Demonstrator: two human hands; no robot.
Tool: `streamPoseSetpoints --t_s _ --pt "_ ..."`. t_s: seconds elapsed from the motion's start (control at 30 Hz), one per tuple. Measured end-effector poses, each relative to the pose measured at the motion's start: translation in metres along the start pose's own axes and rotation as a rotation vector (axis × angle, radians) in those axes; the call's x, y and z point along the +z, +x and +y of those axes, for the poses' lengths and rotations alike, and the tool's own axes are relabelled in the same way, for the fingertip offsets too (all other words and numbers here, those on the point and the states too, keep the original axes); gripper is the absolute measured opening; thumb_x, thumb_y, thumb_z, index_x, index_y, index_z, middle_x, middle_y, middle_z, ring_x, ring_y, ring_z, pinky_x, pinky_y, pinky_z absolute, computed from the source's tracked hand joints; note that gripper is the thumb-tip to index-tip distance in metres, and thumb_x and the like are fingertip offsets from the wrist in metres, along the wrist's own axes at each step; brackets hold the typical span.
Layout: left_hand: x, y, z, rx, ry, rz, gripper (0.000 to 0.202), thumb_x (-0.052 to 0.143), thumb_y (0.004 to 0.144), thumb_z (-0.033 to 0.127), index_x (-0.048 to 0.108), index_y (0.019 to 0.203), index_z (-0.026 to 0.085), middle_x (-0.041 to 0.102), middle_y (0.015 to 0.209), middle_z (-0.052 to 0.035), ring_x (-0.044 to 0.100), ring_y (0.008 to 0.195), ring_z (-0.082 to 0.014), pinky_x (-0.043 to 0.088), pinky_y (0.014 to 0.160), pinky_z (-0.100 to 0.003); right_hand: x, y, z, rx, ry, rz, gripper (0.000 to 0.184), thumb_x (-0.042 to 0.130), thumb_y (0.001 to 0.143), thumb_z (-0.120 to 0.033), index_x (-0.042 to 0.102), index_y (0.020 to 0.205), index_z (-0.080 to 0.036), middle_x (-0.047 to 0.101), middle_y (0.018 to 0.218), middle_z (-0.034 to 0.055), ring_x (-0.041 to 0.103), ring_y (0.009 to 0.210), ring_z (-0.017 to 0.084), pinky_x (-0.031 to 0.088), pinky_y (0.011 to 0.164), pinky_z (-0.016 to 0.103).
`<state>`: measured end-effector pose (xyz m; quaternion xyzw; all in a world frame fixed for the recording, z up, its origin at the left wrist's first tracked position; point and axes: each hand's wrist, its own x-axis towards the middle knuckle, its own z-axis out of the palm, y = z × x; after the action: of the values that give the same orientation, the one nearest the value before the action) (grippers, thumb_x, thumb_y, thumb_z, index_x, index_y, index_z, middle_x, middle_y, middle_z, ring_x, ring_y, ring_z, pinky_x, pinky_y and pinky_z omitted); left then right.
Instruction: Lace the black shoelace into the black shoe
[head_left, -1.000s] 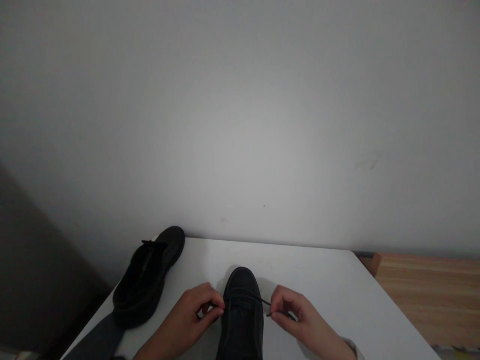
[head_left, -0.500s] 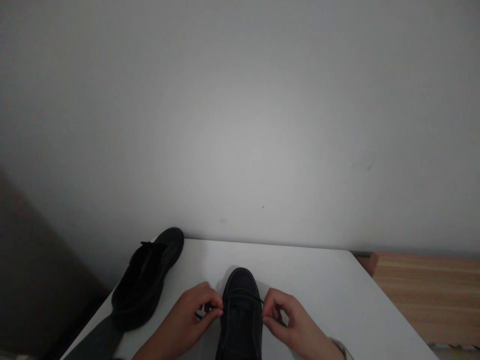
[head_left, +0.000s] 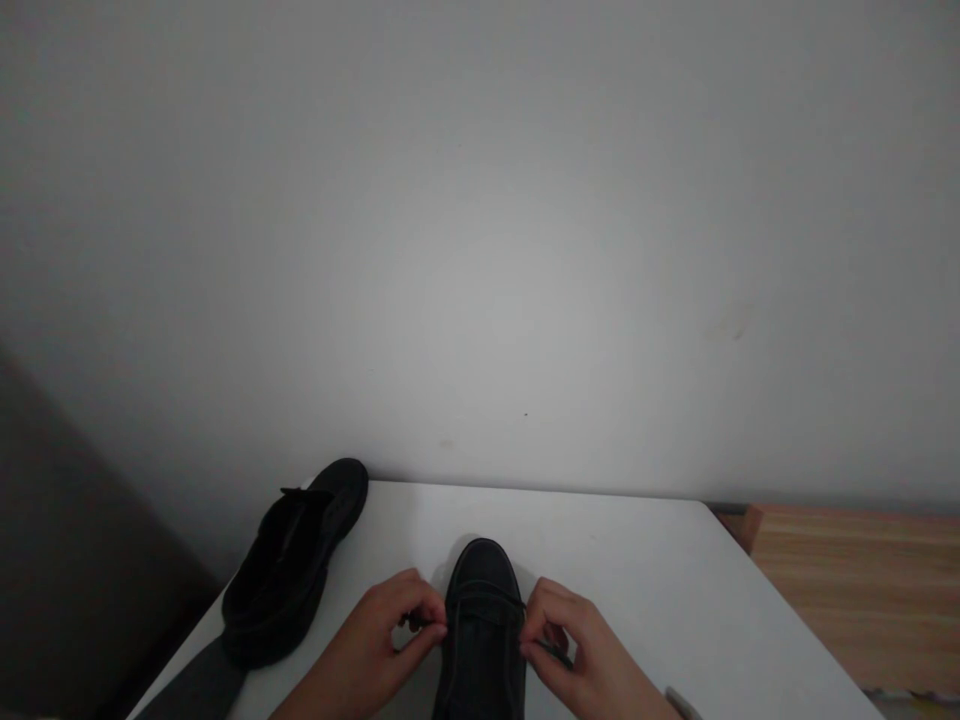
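Observation:
A black shoe [head_left: 482,575] lies toe away from me on the white table [head_left: 600,540], its near end cut off by the bottom of the view. On its left side my left hand [head_left: 397,635] pinches a dark shoelace between thumb and fingers. Opposite, my right hand [head_left: 574,640] is closed in a pinch at the shoe's right edge, a dark shoelace [head_left: 553,652] running from its fingertips back under the palm. Part of the lace crosses the shoe just behind the toe.
Another black shoe [head_left: 281,580] rests at the table's left edge, its opening facing up, with a dark grey piece of cloth [head_left: 199,685] by its heel. A pale wall [head_left: 487,300] rises behind the table. Wood-grain furniture [head_left: 847,590] stands to the right.
My right fingertips have moved slightly left, closer to the shoe, and more of the lace shows beneath that hand. My left hand has barely moved.

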<state>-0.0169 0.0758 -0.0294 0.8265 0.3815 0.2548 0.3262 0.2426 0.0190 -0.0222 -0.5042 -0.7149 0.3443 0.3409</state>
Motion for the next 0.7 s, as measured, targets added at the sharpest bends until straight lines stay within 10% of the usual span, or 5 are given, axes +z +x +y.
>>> streamPoseSetpoints --t_s 0.7 --pt "0.0049 0.0063 -0.0042 -0.125 -0.077 -0.129 0.027 0.047 0.097 0.033 0.064 0.079 0.020 0.071 0.072 -0.0015 0.068 0.073 -0.0191 0.047 0.071 -0.025 0.0018 -0.0041 0.0095 0.016 0.035 0.019 0.015 0.062 0.079 -0.005 0.060 0.074 -0.019 0.057 0.079 0.0006 0.055 0.074 0.017 0.039 0.065 0.027"
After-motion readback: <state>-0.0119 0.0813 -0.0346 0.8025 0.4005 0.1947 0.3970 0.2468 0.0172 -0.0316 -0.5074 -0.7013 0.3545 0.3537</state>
